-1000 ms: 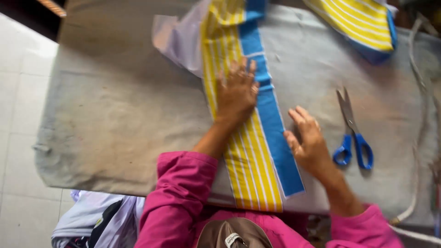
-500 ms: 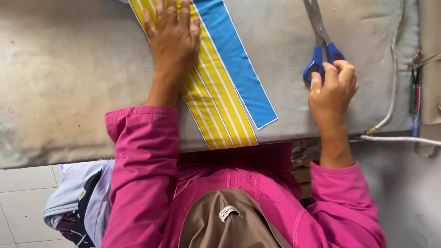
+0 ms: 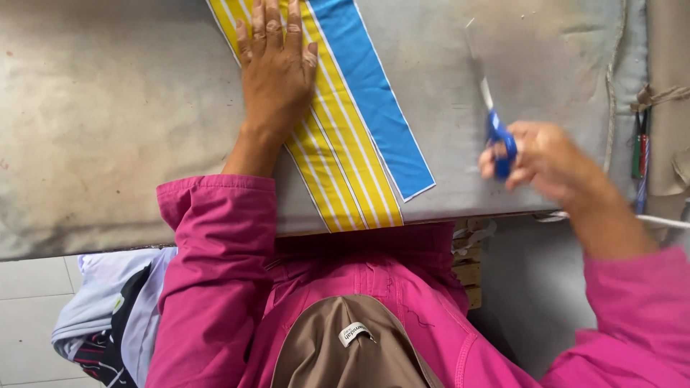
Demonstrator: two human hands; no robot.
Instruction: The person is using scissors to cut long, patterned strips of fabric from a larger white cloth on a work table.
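A long strip of yellow-and-white striped fabric with a blue band lies diagonally on a grey padded table. My left hand presses flat on the yellow stripes, fingers spread. To the right, my right hand grips the blue handles of a pair of scissors. The blades point away from me and hover over the bare table, clear of the fabric. This hand is motion-blurred. Both arms wear pink sleeves.
A cord runs along the table's right side, beside rolled beige cloth and pens. A heap of clothes lies on the tiled floor at lower left. A brown cap brim shows at the bottom.
My right hand went from resting on the table to reaching the scissors, and now has them lifted off the table. My left hand stays pressed on the striped fabric.
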